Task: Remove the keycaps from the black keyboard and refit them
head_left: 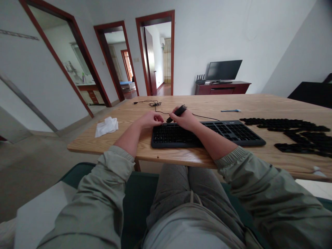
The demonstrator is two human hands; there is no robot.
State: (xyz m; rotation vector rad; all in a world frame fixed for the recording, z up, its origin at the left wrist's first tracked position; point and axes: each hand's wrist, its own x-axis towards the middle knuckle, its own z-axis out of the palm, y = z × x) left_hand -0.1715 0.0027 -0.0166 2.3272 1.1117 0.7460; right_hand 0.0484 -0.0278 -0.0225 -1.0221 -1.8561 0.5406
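Observation:
A black keyboard [233, 135] lies near the table's front edge. Many of its key positions look bare of keycaps. My right hand [181, 119] is closed around a thick black pen-like tool [180, 110], held at a slant with its narrow end down by the keyboard's upper left edge; its exact kind is unclear. At the keyboard's upper left corner rests my left hand [151, 120], its fingers curled together; whatever they may pinch is too small to make out. Part of the keyboard is hidden behind my right forearm.
Black keycaps [295, 129] lie in rows at the right of the wooden table [124, 141]. Crumpled white tissue [107, 126] sits at the left. Behind the keyboard are its coiled cable [155, 103] and a blue brush-like stick [230, 110].

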